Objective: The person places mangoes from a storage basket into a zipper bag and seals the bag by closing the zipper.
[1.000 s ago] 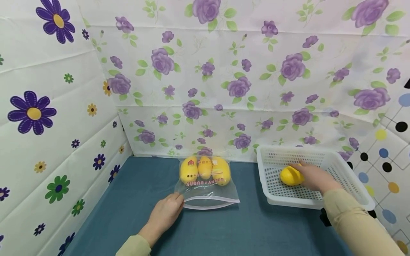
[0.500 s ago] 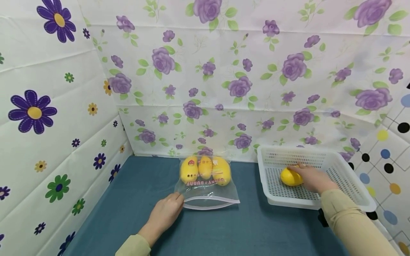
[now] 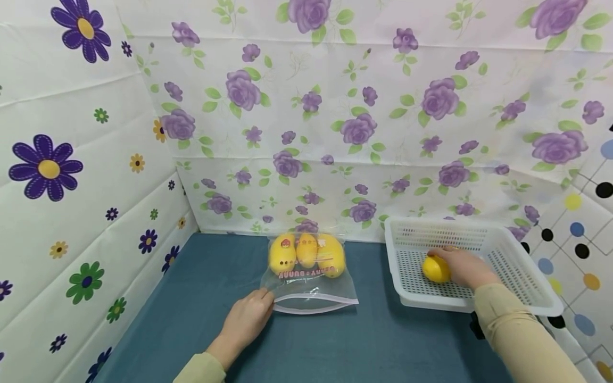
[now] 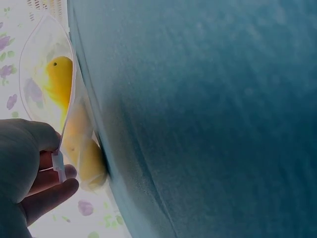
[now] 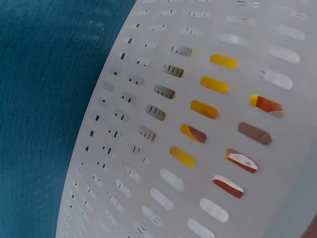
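At its left corner, my left hand (image 3: 249,316) pinches a clear zip bag (image 3: 306,287) by the white zip strip. The bag's mouth gapes toward me. Inside, 3 yellow mangoes (image 3: 330,256) lie side by side at the far end. In the left wrist view, the thumb and fingers (image 4: 52,192) hold the bag's edge by its white slider (image 4: 58,166). My right hand (image 3: 464,266) reaches into a white basket (image 3: 440,302) and grips a yellow mango (image 3: 436,269), thumb and fingers around it. In the right wrist view, the basket's slotted wall (image 5: 148,188) mostly hides that hand and mango.
A blue-green cloth (image 3: 354,340) covers the table under bag and basket. Behind stands a wall sheet with purple roses (image 3: 356,130); a flowered sheet (image 3: 96,175) closes the left side, and a dotted sheet (image 3: 581,255) stands at the right, close to the basket.
My right hand has shifted slightly toward the left within the basket, and the mango under it has turned and moved a little right. My left hand and the bag have stayed in place.
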The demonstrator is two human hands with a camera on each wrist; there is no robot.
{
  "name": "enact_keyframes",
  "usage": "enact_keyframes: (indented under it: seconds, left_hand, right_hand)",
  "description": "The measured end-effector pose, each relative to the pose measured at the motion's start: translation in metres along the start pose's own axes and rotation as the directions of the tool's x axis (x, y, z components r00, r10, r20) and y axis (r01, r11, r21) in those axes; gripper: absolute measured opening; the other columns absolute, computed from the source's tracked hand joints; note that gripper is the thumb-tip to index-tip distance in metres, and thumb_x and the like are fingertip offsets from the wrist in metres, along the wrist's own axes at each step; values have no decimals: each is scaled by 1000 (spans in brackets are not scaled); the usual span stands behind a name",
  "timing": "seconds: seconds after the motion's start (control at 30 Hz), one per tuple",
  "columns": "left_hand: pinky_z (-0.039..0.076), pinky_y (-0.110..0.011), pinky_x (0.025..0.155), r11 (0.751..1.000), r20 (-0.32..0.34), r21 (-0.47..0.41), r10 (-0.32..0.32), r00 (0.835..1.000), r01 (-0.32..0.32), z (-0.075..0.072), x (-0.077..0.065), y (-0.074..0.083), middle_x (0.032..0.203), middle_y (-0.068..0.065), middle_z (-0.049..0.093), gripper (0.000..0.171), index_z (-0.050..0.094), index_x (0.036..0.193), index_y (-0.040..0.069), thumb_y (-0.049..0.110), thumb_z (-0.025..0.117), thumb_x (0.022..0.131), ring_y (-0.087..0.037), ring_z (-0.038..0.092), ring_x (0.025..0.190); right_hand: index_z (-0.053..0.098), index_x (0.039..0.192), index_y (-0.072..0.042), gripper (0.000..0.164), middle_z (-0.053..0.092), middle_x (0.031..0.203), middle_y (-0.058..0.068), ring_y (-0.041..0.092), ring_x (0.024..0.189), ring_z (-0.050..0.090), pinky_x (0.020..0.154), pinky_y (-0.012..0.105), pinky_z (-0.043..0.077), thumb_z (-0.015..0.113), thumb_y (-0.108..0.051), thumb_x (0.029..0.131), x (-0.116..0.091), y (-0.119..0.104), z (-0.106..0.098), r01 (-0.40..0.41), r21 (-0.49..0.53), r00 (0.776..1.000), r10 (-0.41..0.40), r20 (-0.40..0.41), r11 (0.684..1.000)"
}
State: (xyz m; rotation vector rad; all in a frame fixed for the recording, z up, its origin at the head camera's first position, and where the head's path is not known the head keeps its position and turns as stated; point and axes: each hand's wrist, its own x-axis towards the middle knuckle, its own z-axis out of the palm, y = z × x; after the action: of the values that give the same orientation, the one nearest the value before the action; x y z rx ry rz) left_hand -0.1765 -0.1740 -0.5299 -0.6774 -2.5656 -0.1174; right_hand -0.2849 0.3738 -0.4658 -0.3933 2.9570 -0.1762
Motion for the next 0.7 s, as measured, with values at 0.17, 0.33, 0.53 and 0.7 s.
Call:
enact_keyframes:
  seconds: [0.17,0.33,0.53,0.7]
  left_hand:
    - [50,-28,52,1000,-2,4,-11,1000,11,2,-1,0,77,4,58,25,68,85,13,7,92,83,-9,56,64]
    - [50,-27,52,1000,2,-8,-21,1000,21,2,-1,0,76,5,57,25,68,85,13,6,92,83,-8,55,64]
    - [48,-27,51,1000,-10,-16,-11,1000,11,3,-1,-1,75,5,55,27,66,84,14,6,92,83,-8,54,63]
    - [47,-27,50,1000,-11,-17,-11,1000,11,4,-2,-1,74,6,54,28,65,83,14,6,92,83,-8,52,62]
  right_hand:
    - [61,150,-13,69,53,144,37,63,125,51,101,80,38,82,3,87,1,3,1,-7,12,1000,7,-14,1000]
    - [59,152,-16,75,48,144,41,64,122,51,97,81,39,89,-3,84,4,9,4,-35,73,999,35,-1,997]
    - [56,154,-13,80,45,149,37,60,125,51,101,80,37,90,-2,82,7,13,10,-61,139,998,59,21,988]
    - [53,155,-11,84,41,152,38,61,130,47,104,79,36,92,-6,82,5,11,8,-89,145,996,85,36,985]
